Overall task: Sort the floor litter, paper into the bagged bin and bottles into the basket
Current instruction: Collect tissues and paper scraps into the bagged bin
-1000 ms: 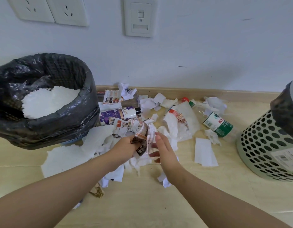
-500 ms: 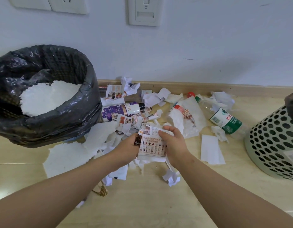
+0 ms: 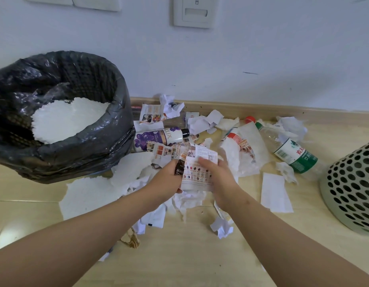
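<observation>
1. The basket [image 3: 349, 189] runs off the right edge, so only its perforated near side shows.
2. The bagged bin [image 3: 55, 154] is clipped at the left edge, and its base is lost under the slack black liner.
3. The right hand [image 3: 220, 179] is blurred at the fingertips, over the printed leaflet [image 3: 198, 172] it holds.
4. The left hand [image 3: 165, 181] grips the leaflet too, its fingers tucked behind the sheet and out of sight.
5. The red-capped bottle [image 3: 240, 140] is mostly buried under white tissue [image 3: 233, 160].
6. The purple bottle [image 3: 158, 137] has its bottom end hidden behind the bin.
7. The green-label bottle [image 3: 293, 156] has fine print too small to read.
8. The wall sockets [image 3: 94, 3] and switch plate [image 3: 195, 15] are cut by the top edge.
</observation>
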`<state>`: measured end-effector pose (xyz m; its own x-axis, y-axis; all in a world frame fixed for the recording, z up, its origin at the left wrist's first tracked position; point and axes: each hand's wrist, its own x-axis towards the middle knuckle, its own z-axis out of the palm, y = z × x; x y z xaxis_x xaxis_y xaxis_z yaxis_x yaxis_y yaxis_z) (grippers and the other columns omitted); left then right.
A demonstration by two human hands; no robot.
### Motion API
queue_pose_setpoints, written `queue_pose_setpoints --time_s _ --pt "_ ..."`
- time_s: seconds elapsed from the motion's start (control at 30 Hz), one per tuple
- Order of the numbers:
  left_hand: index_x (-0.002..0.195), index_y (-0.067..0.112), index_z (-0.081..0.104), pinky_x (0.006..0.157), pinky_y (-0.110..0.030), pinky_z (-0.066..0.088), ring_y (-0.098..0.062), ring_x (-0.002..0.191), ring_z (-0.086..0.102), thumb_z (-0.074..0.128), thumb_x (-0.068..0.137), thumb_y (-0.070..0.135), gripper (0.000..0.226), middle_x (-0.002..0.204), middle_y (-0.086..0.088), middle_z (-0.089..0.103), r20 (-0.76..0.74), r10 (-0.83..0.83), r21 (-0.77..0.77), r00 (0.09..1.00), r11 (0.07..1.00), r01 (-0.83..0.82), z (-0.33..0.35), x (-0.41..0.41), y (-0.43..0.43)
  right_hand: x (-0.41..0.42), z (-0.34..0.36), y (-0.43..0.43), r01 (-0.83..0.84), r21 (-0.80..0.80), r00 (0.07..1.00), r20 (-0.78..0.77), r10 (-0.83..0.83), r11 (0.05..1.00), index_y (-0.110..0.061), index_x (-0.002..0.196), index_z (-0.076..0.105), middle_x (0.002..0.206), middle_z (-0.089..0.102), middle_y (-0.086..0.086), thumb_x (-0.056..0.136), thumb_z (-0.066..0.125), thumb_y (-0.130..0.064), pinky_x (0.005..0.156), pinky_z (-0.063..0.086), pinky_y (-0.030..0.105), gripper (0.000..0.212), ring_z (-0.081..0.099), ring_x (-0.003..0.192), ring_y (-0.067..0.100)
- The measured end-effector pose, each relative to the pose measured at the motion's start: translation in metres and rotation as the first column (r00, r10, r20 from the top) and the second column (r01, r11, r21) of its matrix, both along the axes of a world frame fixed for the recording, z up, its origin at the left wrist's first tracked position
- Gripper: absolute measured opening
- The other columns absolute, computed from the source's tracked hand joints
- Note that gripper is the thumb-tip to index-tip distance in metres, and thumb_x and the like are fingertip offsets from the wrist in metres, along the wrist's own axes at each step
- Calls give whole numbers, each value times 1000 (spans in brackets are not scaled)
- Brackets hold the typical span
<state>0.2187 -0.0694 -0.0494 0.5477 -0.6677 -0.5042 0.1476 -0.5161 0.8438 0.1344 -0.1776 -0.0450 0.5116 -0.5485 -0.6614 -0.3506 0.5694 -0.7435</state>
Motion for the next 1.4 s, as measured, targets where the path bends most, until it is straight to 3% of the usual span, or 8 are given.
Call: queue_pose_setpoints --time_s 0.13,0.23,0.4,0.73,0.9,1.03,1.17,1.4 --pt "115 27 42 75 -28 52 -14 94 57 54 93 17 27 104 5 60 101 155 -11 983 988 -155 -9 -3 1 23 -3 2 -15 -90 997 -73 9 996 -13 88 59 102 68 13 87 57 0 82 56 41 13 66 93 29" --pt "120 18 44 71 -22 50 -14 95 56 53 91 9 32 108 3 55 284 231 4 931 970 -242 -15 9 5 44 -2 -3 41 -147 998 -33 -46 988 -13 97 57 99 64 7 89 54 -1 84 55 39 14 64 95 27" --pt "111 14 50 82 -30 42 -14 101 45 45 90 0 26 120 2 43 613 -17 171 790 979 -112 -18 41 6 33 -26 -1 -29 -133 984 -177 6 991 -10 99 56 99 61 8 92 47 0 71 51 33 16 58 88 23" --pt "149 23 11 82 -38 45 -31 118 48 43 88 2 71 145 -11 28 454 -598 672 661 716 186 -37 50 -22 -27 -46 -28 -86 -195 945 -326 18 977 -12 103 57 82 61 -1 88 53 -1 60 46 26 19 57 74 13" --pt "133 15 31 66 -33 42 -28 96 55 44 86 -2 52 136 -13 28 445 -648 729 619 663 169 -45 35 -8 -31 -52 -24 -150 -244 922 -384 47 958 -7 103 59 91 66 6 86 55 -3 65 51 29 18 61 79 19" --pt "117 16 43 77 -33 42 -28 106 49 51 90 16 28 123 -9 38 395 -664 765 635 620 173 -47 32 5 -35 -52 -18 -209 -225 901 -423 98 952 -8 109 60 100 69 8 85 56 -9 85 54 40 24 65 93 26" --pt "113 19 51 84 -32 42 -27 112 44 53 90 30 26 121 -6 44 439 -721 790 536 594 151 -47 32 14 -41 -45 -19 -190 -265 917 -393 74 945 -12 103 59 97 67 6 88 54 -10 77 52 36 16 63 91 24" --pt "108 23 62 86 -36 42 -20 102 53 46 96 27 21 112 0 59 710 -460 517 534 854 48 -17 39 6 -40 -19 -23 -117 -459 966 -260 -8 881 -23 91 59 78 61 -8 92 48 -15 60 45 23 14 55 70 7"
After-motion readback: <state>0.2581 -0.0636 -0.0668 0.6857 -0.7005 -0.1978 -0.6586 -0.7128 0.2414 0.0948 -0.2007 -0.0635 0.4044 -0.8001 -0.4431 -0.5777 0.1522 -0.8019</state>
